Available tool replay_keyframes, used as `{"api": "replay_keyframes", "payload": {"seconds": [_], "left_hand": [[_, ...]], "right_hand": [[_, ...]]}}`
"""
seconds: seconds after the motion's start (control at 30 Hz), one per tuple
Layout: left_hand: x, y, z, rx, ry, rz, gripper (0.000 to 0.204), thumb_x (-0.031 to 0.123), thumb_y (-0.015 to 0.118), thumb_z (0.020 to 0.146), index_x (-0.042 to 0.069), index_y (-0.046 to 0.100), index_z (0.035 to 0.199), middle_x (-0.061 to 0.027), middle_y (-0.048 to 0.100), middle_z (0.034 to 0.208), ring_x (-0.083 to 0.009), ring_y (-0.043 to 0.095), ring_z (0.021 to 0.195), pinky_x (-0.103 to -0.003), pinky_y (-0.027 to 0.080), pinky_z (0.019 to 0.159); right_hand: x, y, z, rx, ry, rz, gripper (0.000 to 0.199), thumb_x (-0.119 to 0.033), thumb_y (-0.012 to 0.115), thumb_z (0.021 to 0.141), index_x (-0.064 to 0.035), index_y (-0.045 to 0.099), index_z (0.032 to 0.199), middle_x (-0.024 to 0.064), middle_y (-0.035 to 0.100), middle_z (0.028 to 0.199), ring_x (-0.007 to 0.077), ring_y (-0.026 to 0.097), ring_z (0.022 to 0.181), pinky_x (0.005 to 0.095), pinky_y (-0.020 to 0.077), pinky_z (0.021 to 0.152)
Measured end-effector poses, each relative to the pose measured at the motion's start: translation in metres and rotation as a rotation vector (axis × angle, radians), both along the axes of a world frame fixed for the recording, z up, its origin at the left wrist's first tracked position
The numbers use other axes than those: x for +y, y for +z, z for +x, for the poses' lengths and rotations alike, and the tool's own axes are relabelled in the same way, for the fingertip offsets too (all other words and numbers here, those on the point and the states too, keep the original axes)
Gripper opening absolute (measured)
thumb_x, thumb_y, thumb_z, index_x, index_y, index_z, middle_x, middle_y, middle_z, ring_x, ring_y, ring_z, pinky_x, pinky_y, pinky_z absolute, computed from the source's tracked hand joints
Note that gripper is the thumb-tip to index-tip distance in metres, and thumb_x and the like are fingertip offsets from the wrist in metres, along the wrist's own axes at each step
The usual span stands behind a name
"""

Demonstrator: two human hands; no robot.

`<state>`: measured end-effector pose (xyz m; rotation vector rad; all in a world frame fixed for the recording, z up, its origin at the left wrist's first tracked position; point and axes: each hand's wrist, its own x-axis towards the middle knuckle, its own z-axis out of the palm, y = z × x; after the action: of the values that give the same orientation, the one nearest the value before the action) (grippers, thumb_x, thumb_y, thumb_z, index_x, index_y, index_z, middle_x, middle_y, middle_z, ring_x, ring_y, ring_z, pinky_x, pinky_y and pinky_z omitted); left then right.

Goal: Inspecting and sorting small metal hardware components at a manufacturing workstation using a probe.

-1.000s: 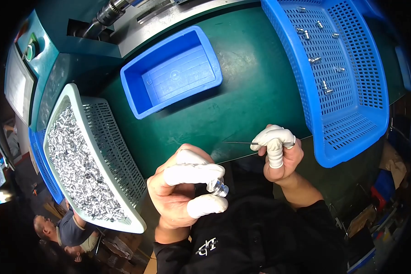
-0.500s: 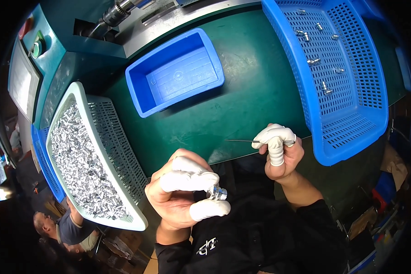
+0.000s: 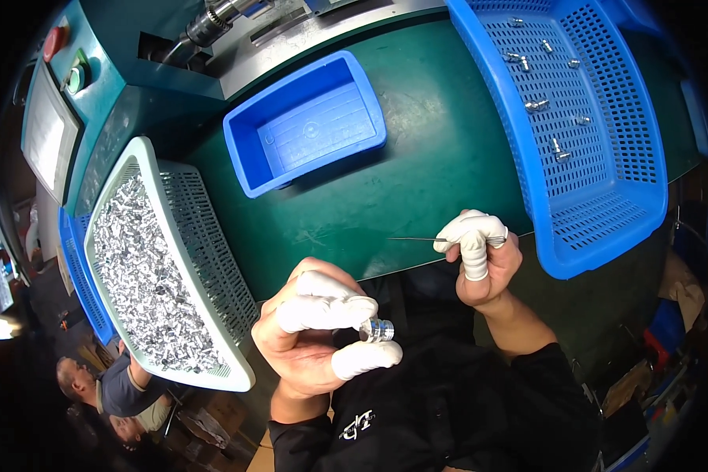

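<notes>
The left hand (image 3: pixel 315 326) pinches a shiny metal fitting (image 3: pixel 381 330) at its right side. The right hand (image 3: pixel 484 256) clasps a thin metal rod (image 3: pixel 417 239) pointing left. A blue bin (image 3: pixel 311 114) stands beyond the left hand, well apart.

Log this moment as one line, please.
left hand: pinching ridged metal fitting; right hand: gripping thin metal rod; mint basket: many small metal parts; blue perforated basket: scattered loose fittings
</notes>
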<state>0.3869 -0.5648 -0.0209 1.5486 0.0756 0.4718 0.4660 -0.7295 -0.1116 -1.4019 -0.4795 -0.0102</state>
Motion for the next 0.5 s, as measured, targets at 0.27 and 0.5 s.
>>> {"api": "replay_keyframes", "payload": {"seconds": [0.27, 0.5], "left_hand": [[-0.0048, -0.0008, -0.0014, -0.002, -0.027, 0.069, 0.045, 0.021, 0.088, 0.056, 0.004, 0.063, 0.089, -0.0049, 0.057, 0.068, -0.0187, 0.049, 0.064, -0.026, 0.039, 0.056], [-0.0046, 0.0025, 0.0008, -0.025, -0.034, 0.068, 0.047, 0.017, 0.090, 0.052, 0.004, 0.066, 0.089, -0.0070, 0.063, 0.073, -0.0182, 0.058, 0.065, -0.026, 0.045, 0.052]], "right_hand": [[-0.0036, -0.0016, 0.0006, -0.013, 0.000, -0.011, 0.021, -0.015, 0.046, 0.094, 0.0002, 0.054, 0.082, 0.0106, 0.061, 0.069, 0.0082, 0.046, 0.050, 0.0206, 0.0366, 0.046], [-0.0054, 0.0054, 0.0000, 0.018, 0.003, 0.000, 0.020, -0.013, 0.046, 0.094, 0.0006, 0.054, 0.081, 0.0098, 0.061, 0.070, 0.0101, 0.048, 0.051, 0.0220, 0.0381, 0.046]]}}
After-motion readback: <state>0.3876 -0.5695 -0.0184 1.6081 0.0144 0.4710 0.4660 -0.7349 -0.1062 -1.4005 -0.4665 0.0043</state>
